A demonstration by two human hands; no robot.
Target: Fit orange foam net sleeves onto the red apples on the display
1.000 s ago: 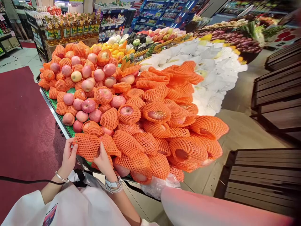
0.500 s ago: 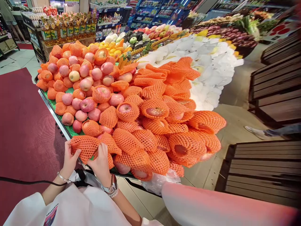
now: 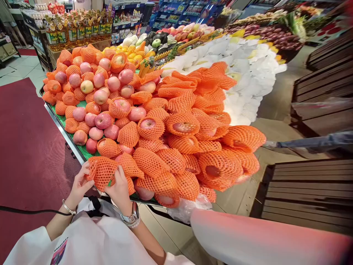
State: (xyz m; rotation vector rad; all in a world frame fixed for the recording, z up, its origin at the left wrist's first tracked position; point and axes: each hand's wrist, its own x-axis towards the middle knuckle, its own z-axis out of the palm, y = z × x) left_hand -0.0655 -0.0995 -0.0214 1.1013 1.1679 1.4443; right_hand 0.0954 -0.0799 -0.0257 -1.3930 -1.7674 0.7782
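Note:
An orange foam fruit net (image 3: 102, 170) is stretched between my hands at the near left corner of the apple display. My left hand (image 3: 80, 184) pinches its left end, fingers curled in. My right hand (image 3: 119, 188) grips the right end, thumb underneath and fingers on top. Green matting shows through a gap in the mesh near my right thumb; I cannot tell whether an apple is inside. Just beyond lie bare apples (image 3: 96, 133) and a netted apple (image 3: 109, 147). More netted apples (image 3: 150, 162) are heaped to the right of my right hand.
Flattened orange nets (image 3: 193, 84) lie on the heap, with white-wrapped fruit (image 3: 242, 73) behind. The stand's metal edge (image 3: 64, 133) runs along the left. Clear plastic (image 3: 190, 208) hangs at the front. Wooden crates (image 3: 309, 195) and a passing person's leg (image 3: 317, 143) are at right.
My left fingers have curled in more at the net's left end. Both hands and the net have shifted slightly right. The passer-by's leg at right has moved up and left.

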